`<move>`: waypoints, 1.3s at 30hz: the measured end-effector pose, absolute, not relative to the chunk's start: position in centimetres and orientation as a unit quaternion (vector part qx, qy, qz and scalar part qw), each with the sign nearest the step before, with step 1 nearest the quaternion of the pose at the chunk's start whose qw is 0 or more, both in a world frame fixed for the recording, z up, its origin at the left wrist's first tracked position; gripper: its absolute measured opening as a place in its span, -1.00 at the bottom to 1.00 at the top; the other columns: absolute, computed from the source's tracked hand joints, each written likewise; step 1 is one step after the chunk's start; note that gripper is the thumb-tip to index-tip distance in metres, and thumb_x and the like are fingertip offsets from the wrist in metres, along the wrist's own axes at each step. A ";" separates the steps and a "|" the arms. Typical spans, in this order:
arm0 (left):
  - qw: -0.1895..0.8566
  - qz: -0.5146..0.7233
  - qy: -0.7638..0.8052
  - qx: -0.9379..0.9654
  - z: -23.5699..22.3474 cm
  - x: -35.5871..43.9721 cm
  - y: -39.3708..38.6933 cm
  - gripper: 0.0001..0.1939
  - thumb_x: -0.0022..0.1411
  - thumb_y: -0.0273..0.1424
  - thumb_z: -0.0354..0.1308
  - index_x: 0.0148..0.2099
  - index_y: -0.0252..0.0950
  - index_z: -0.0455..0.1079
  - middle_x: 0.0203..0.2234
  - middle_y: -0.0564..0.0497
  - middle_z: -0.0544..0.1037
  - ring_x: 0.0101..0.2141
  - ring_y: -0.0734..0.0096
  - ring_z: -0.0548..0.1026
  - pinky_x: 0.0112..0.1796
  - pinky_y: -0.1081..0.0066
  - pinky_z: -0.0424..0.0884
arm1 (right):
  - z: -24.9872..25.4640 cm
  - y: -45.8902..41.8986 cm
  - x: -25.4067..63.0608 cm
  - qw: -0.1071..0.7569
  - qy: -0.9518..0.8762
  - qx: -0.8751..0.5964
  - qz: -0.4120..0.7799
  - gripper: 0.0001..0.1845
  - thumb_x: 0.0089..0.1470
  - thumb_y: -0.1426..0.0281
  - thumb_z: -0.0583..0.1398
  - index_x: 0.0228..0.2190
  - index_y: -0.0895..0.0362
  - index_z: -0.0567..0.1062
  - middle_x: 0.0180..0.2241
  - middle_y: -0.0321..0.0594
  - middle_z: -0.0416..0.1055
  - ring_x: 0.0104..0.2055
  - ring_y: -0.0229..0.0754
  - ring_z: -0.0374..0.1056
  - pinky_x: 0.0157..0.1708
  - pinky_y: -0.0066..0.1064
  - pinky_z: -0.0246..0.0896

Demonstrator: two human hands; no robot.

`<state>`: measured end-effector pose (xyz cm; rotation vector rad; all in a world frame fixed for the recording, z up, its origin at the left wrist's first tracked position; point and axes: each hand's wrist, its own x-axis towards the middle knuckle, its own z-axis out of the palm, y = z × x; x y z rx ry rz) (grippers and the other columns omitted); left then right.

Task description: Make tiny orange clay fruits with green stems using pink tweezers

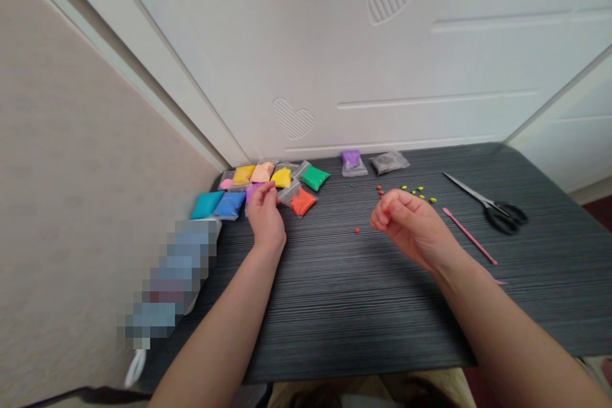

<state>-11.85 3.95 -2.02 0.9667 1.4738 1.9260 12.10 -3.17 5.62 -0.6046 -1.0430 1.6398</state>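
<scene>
Orange, clay-like material occupies our right hand (pixel 415 224): thumb and bent fingers close together, and an orange bit (pixel 386 206) appears to sit pinched at their tips, largely covered by them. Our left hand (pixel 268 220) is half curled, thumb and forefinger tips drawn near each other, beside the orange bag (pixel 303 202); whether it grips anything, we cannot tell. Between the hands, on the dark table (pixel 325 306), lies one loose orange pellet (pixel 357 230).

We judge the orange bit to be very light, soft and easily dented, perhaps slightly tacky. It is best taken gently between thumb and forefinger on opposite sides, since a hard squeeze would likely flatten it.

Just beyond the right hand we record small red pieces (pixel 379 188) and a group of yellow-and-green pieces (pixel 433 200). To their right lie a pink tool (pixel 471 237) and black-handled scissors (pixel 471 190), apart from each other. Farther back rest a green bag (pixel 316 177), a purple bag (pixel 351 159) and a grey bag (pixel 389 162).

Regarding writing, we can read no brand or label on bags or tools. The package (pixel 172 274) at far left is masked by blocks, so its print cannot be checked
</scene>
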 end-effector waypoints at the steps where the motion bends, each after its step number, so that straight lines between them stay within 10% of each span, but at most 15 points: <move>1: 0.263 0.711 0.545 0.358 -2.0 -11.9 4.0 -0.80 0.01 -0.37 0.10 -0.27 -0.28 0.43 -0.33 0.02 0.46 -0.30 0.48 0.39 -0.41 0.54 0.29 | 5.7 -3.2 12.1 0.524 -0.436 -0.255 0.686 -0.89 -0.01 0.39 0.18 -0.53 0.14 0.39 -0.57 -0.36 0.30 -0.49 -0.39 0.21 -0.42 -0.49 0.10; 39: 0.256 0.706 0.553 0.361 -1.9 -11.8 4.0 -0.81 0.00 -0.36 0.09 -0.30 -0.29 0.43 -0.37 0.03 0.46 -0.38 0.51 0.37 -0.44 0.53 0.24 | 5.9 -2.8 12.1 0.539 -0.402 -0.284 0.684 -0.78 0.06 0.25 0.10 -0.51 0.11 0.39 -0.53 -0.32 0.28 -0.47 -0.33 0.23 -0.42 -0.43 0.14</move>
